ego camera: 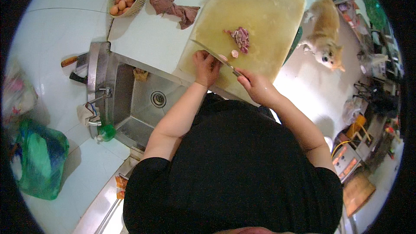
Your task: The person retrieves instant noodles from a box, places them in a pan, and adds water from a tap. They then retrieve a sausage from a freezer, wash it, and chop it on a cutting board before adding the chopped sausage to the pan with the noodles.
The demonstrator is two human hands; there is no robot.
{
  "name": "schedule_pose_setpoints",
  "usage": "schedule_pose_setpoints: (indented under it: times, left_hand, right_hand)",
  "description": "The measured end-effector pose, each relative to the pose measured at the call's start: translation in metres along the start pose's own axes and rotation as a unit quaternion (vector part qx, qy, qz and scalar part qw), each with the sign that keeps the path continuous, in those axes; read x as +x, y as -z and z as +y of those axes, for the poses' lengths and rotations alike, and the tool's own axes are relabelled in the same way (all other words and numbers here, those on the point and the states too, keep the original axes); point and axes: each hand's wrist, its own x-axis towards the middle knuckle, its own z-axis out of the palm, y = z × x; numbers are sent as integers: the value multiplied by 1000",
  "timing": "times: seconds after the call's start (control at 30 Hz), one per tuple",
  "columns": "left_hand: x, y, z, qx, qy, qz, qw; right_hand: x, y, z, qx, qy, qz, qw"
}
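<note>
A large yellowish cutting board (253,3) lies before me. My right hand (256,84) is closed around the handle of a kitchen knife (213,53), whose blade points up and left across the board's near part. Beside the blade, my left hand (206,66) rests with bent fingers at the board's near left; what lies under those fingers is hidden. A pale pink slice (223,57) lies against the blade, and another small round piece (234,53) sits just right of it. Beyond them is a small heap of sliced reddish meat (241,39).
A steel sink (146,104) with a faucet (105,92) is at my left. Past it lie a crumpled brown cloth (172,6), a basket (141,1) of eggs (122,5) and a green plastic bag (45,162). A dog (325,35) lies on the floor at right.
</note>
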Motion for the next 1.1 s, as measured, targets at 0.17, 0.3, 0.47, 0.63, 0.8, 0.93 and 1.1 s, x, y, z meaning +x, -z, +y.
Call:
schedule_pose_setpoints:
  times: [0.17, 0.3, 0.47, 0.63, 0.8, 0.93, 1.1]
  left_hand:
    - [2, 7, 3, 13, -30, -19, 999]
    - [0, 6, 3, 9, -23, -4, 1000]
    - [4, 10, 9, 37, 0, -11, 999]
    - [2, 3, 0, 25, -11, 24, 999]
    - [3, 7, 5, 19, -10, 4, 1000]
    - [0, 6, 4, 29, 6, -10, 999]
    - [5, 11, 10, 26, 9, -17, 999]
  right_hand:
    - [-31, 8, 2, 12, -44, -17, 999]
    - [-2, -13, 14, 13, -12, -2, 1000]
    - [43, -25, 16, 76, 35, 40, 996]
    - [35, -16, 11, 29, 18, 44, 998]
    - [-9, -9, 5, 26, 20, 15, 999]
    - [-24, -1, 3, 43, -31, -21, 998]
    - [24, -17, 3, 46, -17, -15, 999]
